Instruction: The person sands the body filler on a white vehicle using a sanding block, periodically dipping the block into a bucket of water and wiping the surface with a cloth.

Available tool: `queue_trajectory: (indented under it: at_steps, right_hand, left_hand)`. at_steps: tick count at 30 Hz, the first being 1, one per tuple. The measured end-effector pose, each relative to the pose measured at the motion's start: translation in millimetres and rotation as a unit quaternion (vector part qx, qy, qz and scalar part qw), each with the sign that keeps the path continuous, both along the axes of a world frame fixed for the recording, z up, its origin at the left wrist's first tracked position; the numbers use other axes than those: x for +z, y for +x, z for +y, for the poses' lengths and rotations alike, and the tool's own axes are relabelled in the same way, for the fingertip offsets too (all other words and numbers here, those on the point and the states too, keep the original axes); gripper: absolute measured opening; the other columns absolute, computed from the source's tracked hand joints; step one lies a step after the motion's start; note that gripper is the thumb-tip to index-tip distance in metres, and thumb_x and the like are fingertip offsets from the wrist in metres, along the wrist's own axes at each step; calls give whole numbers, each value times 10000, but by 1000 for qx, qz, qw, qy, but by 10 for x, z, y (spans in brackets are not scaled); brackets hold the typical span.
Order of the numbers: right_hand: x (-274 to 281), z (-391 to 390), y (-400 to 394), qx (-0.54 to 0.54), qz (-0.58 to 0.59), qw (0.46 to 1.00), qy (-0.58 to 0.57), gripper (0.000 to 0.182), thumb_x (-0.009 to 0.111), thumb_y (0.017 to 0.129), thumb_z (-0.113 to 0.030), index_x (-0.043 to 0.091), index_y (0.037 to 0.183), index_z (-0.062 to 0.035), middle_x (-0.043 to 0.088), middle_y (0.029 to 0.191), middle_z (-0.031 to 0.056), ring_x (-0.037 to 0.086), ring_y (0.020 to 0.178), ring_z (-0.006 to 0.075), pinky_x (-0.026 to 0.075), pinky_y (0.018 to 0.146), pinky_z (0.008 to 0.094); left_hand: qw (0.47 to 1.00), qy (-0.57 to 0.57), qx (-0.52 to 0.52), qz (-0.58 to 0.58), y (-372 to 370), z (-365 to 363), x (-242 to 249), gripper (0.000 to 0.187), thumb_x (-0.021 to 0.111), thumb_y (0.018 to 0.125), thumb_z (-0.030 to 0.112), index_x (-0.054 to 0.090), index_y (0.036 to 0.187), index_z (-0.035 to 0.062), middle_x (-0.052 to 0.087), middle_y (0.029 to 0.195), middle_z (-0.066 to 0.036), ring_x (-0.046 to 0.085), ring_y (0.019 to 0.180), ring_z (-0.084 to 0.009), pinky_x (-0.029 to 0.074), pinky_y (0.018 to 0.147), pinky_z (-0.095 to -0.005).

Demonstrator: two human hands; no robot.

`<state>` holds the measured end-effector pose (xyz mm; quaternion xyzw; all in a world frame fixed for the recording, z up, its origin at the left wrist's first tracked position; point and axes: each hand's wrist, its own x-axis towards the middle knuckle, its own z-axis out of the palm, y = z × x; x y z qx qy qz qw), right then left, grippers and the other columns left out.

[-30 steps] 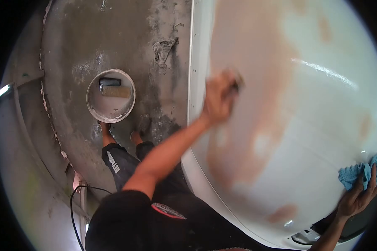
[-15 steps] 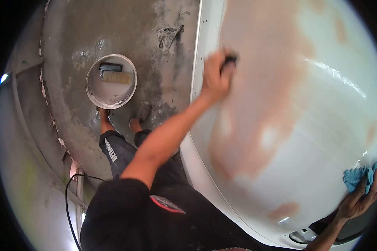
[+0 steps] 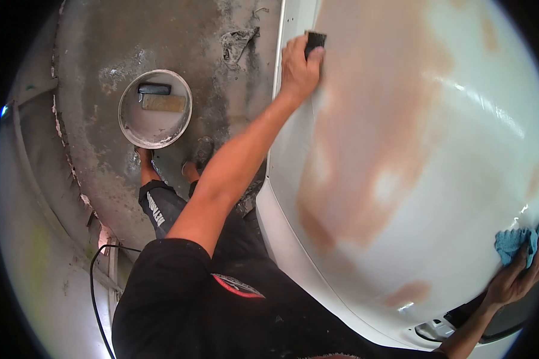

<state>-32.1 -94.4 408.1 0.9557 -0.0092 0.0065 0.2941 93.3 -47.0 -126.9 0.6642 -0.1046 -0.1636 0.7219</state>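
Note:
My left hand (image 3: pixel 299 69) is closed around a small black sanding block (image 3: pixel 315 40), pressed to the left edge area of a white car panel (image 3: pixel 461 197). Sanded brownish-pink and grey patches (image 3: pixel 377 119) spread over the panel's paint. At the far right, my right hand (image 3: pixel 515 275) grips a crumpled blue cloth (image 3: pixel 512 244) resting on the panel near a dark opening. The fingers of that hand partly cover the cloth.
A round bucket (image 3: pixel 123 122) on the wet, stained floor holds cloudy liquid, a dark block (image 3: pixel 154 88) and a tan block (image 3: pixel 163 103). A dirty rag (image 3: pixel 238 45) lies beyond it. A black cable (image 3: pixel 93 287) runs at lower left, near a wall.
My left hand has moved up and slightly left along the panel with the sanding block. The right hand stays at the right edge with the cloth, almost in place.

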Motion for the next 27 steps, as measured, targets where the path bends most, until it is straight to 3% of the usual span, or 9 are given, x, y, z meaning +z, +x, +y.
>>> queue_trajectory:
  at_steps: [3, 8, 12, 14, 15, 17, 19, 23, 27]
  right_hand:
    - [47, 26, -43, -4, 9, 999, -32, 470, 479, 1061, -468, 647, 1251, -73, 545, 1279, 226, 543, 1168, 369, 461, 888, 555]
    - [51, 56, -13, 0, 16, 999, -50, 477, 455, 1067, -469, 643, 1257, -75, 539, 1285, 237, 538, 1170, 381, 454, 886, 569]
    - [30, 0, -8, 5, 9, 999, -33, 454, 490, 1062, -455, 646, 1246, -70, 535, 1277, 232, 538, 1156, 372, 458, 877, 559]
    - [60, -36, -49, 0, 13, 1000, -26, 455, 509, 1055, -460, 642, 1249, -70, 533, 1280, 230, 537, 1156, 372, 455, 880, 570]
    - [69, -37, -45, 1, 11, 1000, -23, 456, 518, 1052, -462, 641, 1250, -70, 532, 1281, 229, 536, 1156, 372, 453, 882, 576]
    - [-306, 533, 298, -300, -136, 941, -73, 445, 524, 1050, -422, 624, 1291, -61, 538, 1311, 215, 537, 1190, 357, 438, 934, 558]
    - [-59, 342, 57, -244, -68, 966, -58, 398, 517, 1057, -317, 610, 1325, -38, 560, 1342, 203, 543, 1228, 332, 434, 989, 495]
    - [291, -57, -396, -126, 47, 990, -41, 350, 503, 1073, -109, 581, 1394, 8, 603, 1404, 179, 554, 1305, 281, 426, 1099, 368]
    - [152, 62, -235, -129, 19, 990, -43, 355, 505, 1071, -154, 593, 1392, -33, 515, 1489, 175, 498, 1363, 297, 403, 1139, 401]
  left_hand:
    - [998, -21, 8, 64, -350, 94, 88, 321, 622, 932, 192, 604, 1203, 19, 627, 1130, -190, 555, 1034, -405, 413, 966, -484]
    - [964, -222, -76, -123, -1934, 1185, 1164, 456, 632, 841, 61, 627, 1296, 95, 570, 1360, -239, 525, 1272, -433, 393, 1059, -549]
    - [934, -144, -39, -324, -588, 299, 680, 565, 703, 837, 101, 556, 1378, 176, 575, 1390, -168, 568, 1198, -391, 432, 1003, -516]
    - [965, -162, -22, -206, 360, -146, 708, 509, 640, 893, 124, 563, 1394, 84, 602, 1380, -175, 582, 1206, -397, 427, 1017, -500]
    - [976, -147, -29, -156, 671, -178, 866, 335, 583, 995, 240, 597, 1238, 9, 626, 1136, -213, 567, 1046, -393, 434, 944, -463]
    - [980, -155, 9, -121, 592, -212, 890, 324, 580, 998, 258, 598, 1215, 17, 628, 1079, -203, 571, 1029, -371, 437, 925, -475]
    - [960, -164, 17, -228, -163, 77, 866, 497, 641, 899, 127, 567, 1389, 97, 607, 1357, -193, 568, 1221, -417, 422, 1032, -525]
    - [941, -212, -84, -249, -1451, 808, 991, 546, 692, 851, 9, 580, 1365, 155, 579, 1353, -201, 559, 1213, -428, 421, 1036, -560]
    - [942, -192, -4, -274, -188, 157, 1112, 462, 701, 869, 48, 586, 1315, 80, 610, 1290, -209, 566, 1162, -401, 411, 1016, -496]
